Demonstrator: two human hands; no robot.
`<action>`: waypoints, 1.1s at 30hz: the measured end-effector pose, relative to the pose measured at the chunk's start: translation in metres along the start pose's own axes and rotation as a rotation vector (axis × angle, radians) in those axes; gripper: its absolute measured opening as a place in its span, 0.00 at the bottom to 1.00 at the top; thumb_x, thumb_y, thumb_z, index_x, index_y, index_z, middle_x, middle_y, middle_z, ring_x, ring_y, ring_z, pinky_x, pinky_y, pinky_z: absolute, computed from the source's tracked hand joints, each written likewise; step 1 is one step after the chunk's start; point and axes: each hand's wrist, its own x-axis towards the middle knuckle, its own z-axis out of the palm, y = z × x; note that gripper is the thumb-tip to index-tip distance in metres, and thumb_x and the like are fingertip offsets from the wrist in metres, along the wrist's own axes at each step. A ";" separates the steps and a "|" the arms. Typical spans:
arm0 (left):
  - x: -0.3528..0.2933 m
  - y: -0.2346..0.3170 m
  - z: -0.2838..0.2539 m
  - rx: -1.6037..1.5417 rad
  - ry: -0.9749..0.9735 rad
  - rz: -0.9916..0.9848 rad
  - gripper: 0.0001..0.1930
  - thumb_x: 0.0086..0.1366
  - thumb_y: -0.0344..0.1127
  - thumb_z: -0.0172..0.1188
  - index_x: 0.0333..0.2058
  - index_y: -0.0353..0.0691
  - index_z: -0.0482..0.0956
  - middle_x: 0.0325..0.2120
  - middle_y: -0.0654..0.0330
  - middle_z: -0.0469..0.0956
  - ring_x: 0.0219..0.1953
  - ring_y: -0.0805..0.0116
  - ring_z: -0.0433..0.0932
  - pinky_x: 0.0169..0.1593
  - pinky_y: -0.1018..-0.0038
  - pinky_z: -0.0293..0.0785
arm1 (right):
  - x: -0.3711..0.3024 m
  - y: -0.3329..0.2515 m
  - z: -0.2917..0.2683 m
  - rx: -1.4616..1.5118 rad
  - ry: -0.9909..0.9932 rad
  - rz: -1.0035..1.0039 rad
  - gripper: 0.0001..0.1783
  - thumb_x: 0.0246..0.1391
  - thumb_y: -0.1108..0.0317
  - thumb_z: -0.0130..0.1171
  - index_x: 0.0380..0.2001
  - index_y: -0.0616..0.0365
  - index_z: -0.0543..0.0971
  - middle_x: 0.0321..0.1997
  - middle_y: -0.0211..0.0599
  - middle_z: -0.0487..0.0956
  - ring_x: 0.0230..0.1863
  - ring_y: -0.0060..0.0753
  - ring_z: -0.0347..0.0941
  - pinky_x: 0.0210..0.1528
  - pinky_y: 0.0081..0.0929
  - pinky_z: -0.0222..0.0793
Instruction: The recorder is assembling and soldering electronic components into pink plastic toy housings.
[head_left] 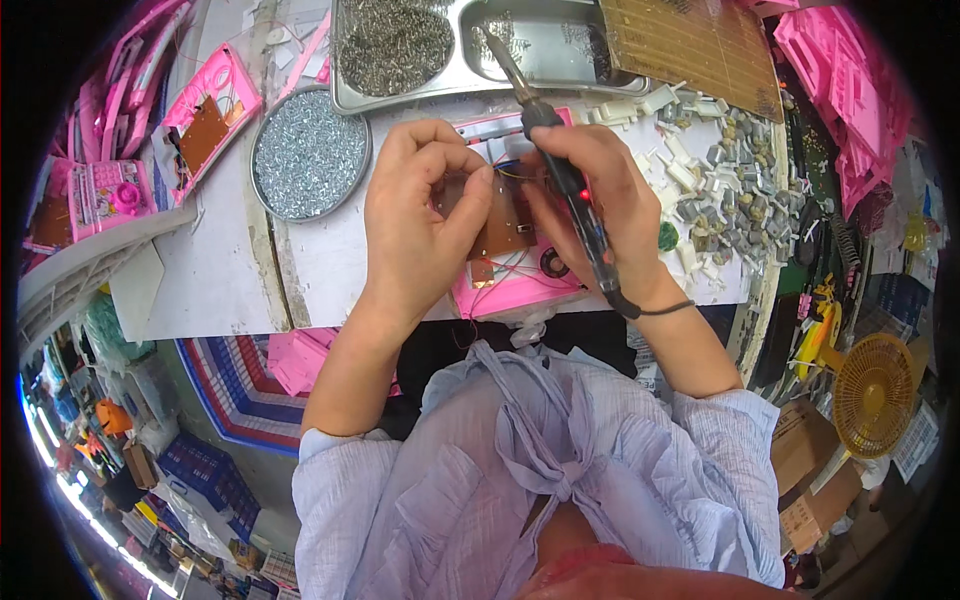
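Note:
In front of me a pink plastic casing [500, 296] lies open, with a brown circuit board [503, 232] and thin coloured wires inside. My right hand [605, 190] is wrapped round a black soldering iron [568, 178] with a glowing red light. Its metal tip points up and away from the casing, towards the metal tray. Over the casing's left side, my left hand [425, 215] has thumb and forefinger pinched together by the board. Whatever it grips is too small or hidden to make out. A round black part [553, 263] sits in the casing's lower right.
A round dish [368, 165] of small silvery screws stands at left. Beyond lies a metal tray [458, 92] with more small metal parts. White plastic pieces and metal parts [735, 165] cover the right side. Pink casings [215, 125] stack up left; a yellow fan [873, 395] stands right.

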 end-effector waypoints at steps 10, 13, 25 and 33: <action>-0.001 -0.001 0.008 -0.038 0.012 0.071 0.05 0.59 0.26 0.67 0.34 0.35 0.82 0.31 0.58 0.76 0.29 0.68 0.75 0.34 0.73 0.72 | -0.016 -0.004 -0.002 0.155 0.056 0.184 0.30 0.47 0.83 0.70 0.55 0.57 0.76 0.43 0.38 0.82 0.40 0.38 0.81 0.49 0.32 0.77; -0.009 0.007 0.009 -0.019 -0.018 -0.079 0.05 0.60 0.27 0.67 0.35 0.36 0.82 0.22 0.62 0.73 0.22 0.74 0.69 0.28 0.76 0.67 | -0.004 -0.005 0.001 0.413 0.075 0.346 0.27 0.54 0.83 0.66 0.58 0.58 0.75 0.42 0.38 0.81 0.41 0.26 0.81 0.46 0.25 0.78; -0.008 0.009 0.011 -0.094 -0.055 -0.160 0.05 0.64 0.28 0.66 0.36 0.33 0.82 0.20 0.65 0.71 0.20 0.79 0.62 0.25 0.78 0.61 | 0.006 -0.005 -0.001 0.386 -0.025 0.378 0.32 0.53 0.85 0.67 0.61 0.62 0.69 0.47 0.38 0.79 0.46 0.27 0.81 0.52 0.24 0.78; -0.005 0.011 0.010 -0.100 -0.024 -0.157 0.04 0.64 0.28 0.66 0.36 0.34 0.83 0.21 0.64 0.74 0.21 0.79 0.68 0.26 0.78 0.65 | -0.001 -0.001 -0.001 0.213 -0.024 0.291 0.33 0.52 0.85 0.68 0.60 0.61 0.70 0.48 0.39 0.79 0.46 0.26 0.81 0.51 0.24 0.78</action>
